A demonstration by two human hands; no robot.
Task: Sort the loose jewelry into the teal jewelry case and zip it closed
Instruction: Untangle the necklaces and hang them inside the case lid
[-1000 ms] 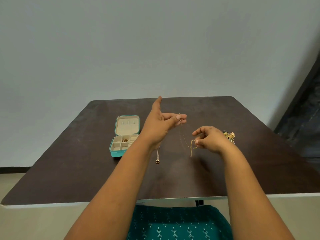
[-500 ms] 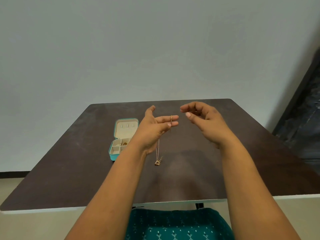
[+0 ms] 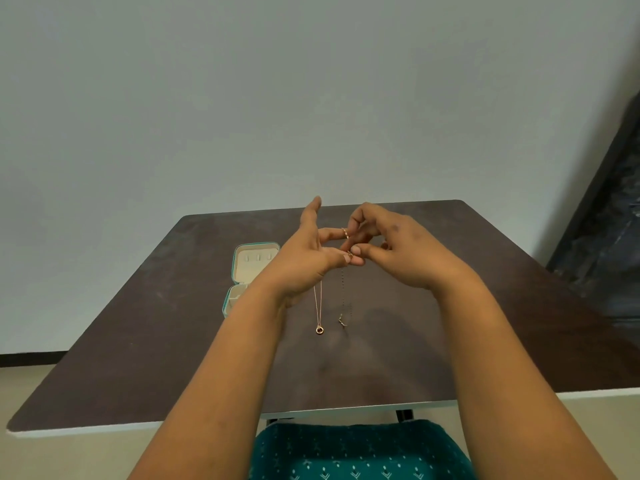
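Observation:
The teal jewelry case (image 3: 234,263) lies open at the table's left, its cream lid raised and its tray half hidden by my left forearm. My left hand (image 3: 308,258) is held above the table, thumb up and fingers straight. A gold necklace (image 3: 318,306) hangs from it, its ring pendant just above the tabletop. My right hand (image 3: 398,251) meets the left fingertips and pinches the top of a second thin chain (image 3: 343,292) that dangles beside the first. A ring (image 3: 345,233) sits on a left finger.
The dark brown table (image 3: 398,358) has a white front edge close to my lap. A plain wall stands behind it, and a dark panel leans at the far right.
My right hand rose from low over the table with the thin chain and came against my left fingertips. The chain now hangs straight beside the pendant necklace.

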